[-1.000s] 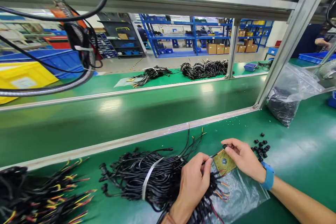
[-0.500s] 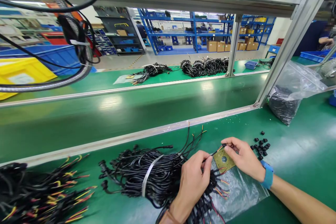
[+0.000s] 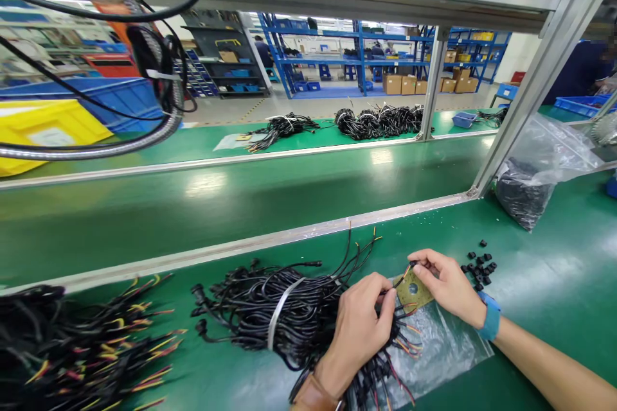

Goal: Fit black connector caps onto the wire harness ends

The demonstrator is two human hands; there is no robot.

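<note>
My left hand [image 3: 360,321] is closed on a black cable [image 3: 398,282] close to its stripped end, where red and yellow wires show. At the tips of those wires, my right hand [image 3: 444,288] pinches a small black part [image 3: 413,264] between thumb and fingers. Beneath both hands lies a yellowish square plate [image 3: 423,297] with a round hole, resting on a clear plastic bag [image 3: 448,350]. A bundle of black cables [image 3: 241,308], bound by a white tie [image 3: 280,316], sits left of my left hand, which partly covers it.
Several small black parts [image 3: 477,268] lie scattered right of my right hand. Another heap of cables [image 3: 58,340] is at the left. A bag of black pieces [image 3: 523,196] stands by the metal post [image 3: 518,83]. A metal rail [image 3: 231,237] crosses behind the bundle.
The view has shifted slightly, so the bench things appear a little further right. Both hands keep their grips, and the wires between them look more bent.
</note>
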